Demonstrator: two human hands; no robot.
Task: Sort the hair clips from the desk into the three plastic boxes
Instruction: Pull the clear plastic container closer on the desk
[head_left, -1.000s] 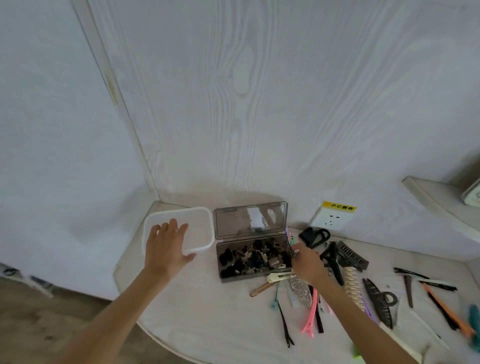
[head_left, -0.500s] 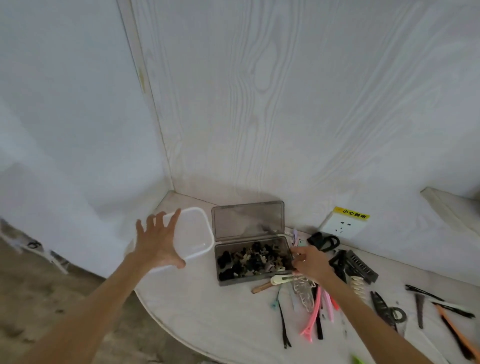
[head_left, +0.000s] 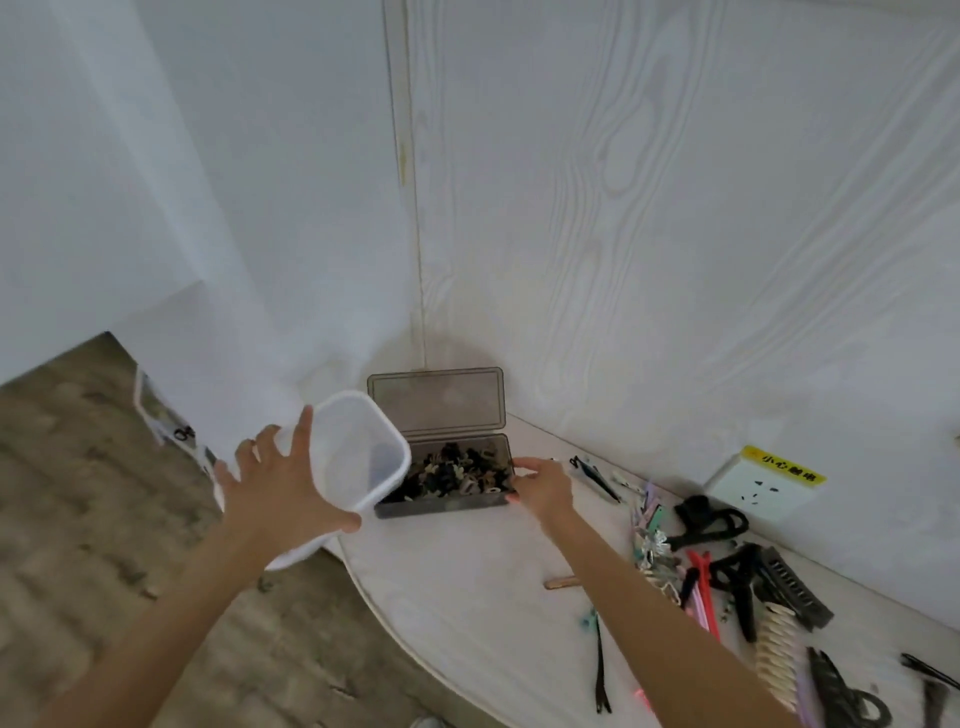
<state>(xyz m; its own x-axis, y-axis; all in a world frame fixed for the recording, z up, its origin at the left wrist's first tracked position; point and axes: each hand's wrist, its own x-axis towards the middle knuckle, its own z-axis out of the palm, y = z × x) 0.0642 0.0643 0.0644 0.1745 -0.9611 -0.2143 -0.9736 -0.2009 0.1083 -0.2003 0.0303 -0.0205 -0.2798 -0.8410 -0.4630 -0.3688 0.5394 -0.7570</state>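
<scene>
Grey box (head_left: 441, 483): lid up, on desk (head_left: 467, 597), full of small clips | White box (head_left: 358, 457): lifted, tilted, gripped by left hand (head_left: 280, 499) | Right hand (head_left: 540, 486): fingers relaxed, touching grey box's end | Clips (head_left: 701, 577): many unsorted on desk; third box unseen | Progress: judged early.
</scene>
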